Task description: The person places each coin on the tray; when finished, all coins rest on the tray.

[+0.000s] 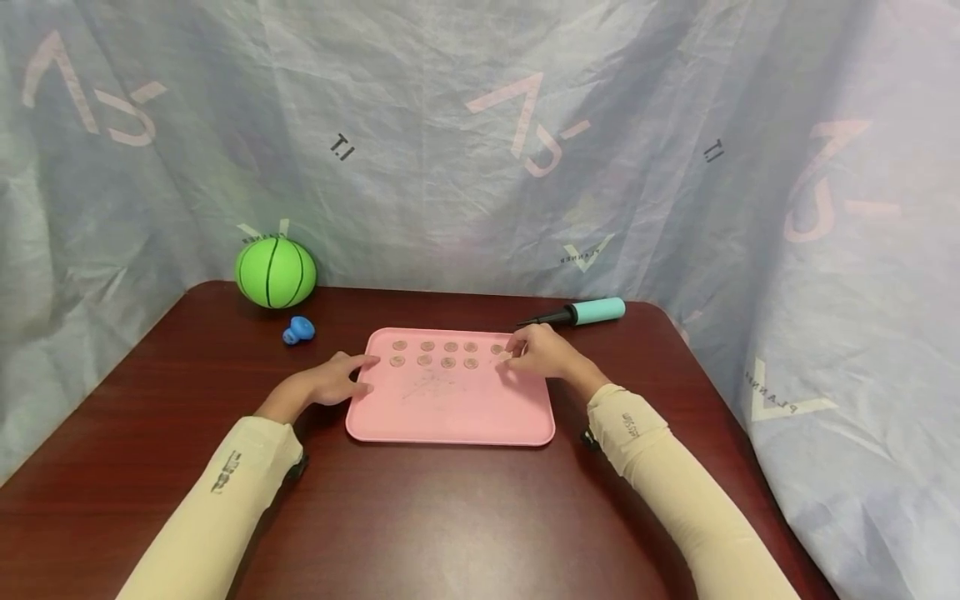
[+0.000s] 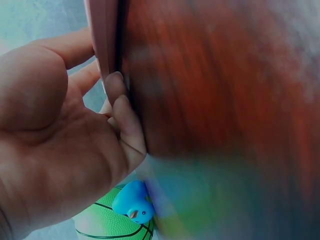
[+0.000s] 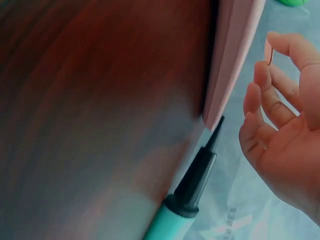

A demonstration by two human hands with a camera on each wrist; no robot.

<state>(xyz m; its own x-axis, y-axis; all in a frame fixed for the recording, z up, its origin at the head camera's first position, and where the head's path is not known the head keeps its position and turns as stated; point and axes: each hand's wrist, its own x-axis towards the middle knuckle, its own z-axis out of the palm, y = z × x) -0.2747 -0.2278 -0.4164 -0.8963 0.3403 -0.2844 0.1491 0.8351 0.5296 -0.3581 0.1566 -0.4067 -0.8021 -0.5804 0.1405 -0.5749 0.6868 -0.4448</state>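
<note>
A pink tray (image 1: pixel 450 408) lies on the table, with several round coins (image 1: pixel 448 362) in two rows along its far part. My left hand (image 1: pixel 333 379) rests at the tray's left side, thumb and forefinger spread over the rim. From the left wrist, that hand (image 2: pixel 65 115) has its lower fingers bent against the tray's outer edge. Over the tray's far right part, my right hand (image 1: pixel 542 352) pinches a coin (image 1: pixel 504 356). The right wrist view shows this coin (image 3: pixel 268 52) edge-on between thumb and forefinger, the other fingers loosely bent.
At the back left sit a green ball (image 1: pixel 276 273) with black lines and a blue toy duck (image 1: pixel 299 330). A teal hand pump (image 1: pixel 598 311) lies behind the tray on the right, its black nozzle pointing left. A grey printed cloth (image 1: pixel 435 208) hangs behind the brown table (image 1: pixel 420 517).
</note>
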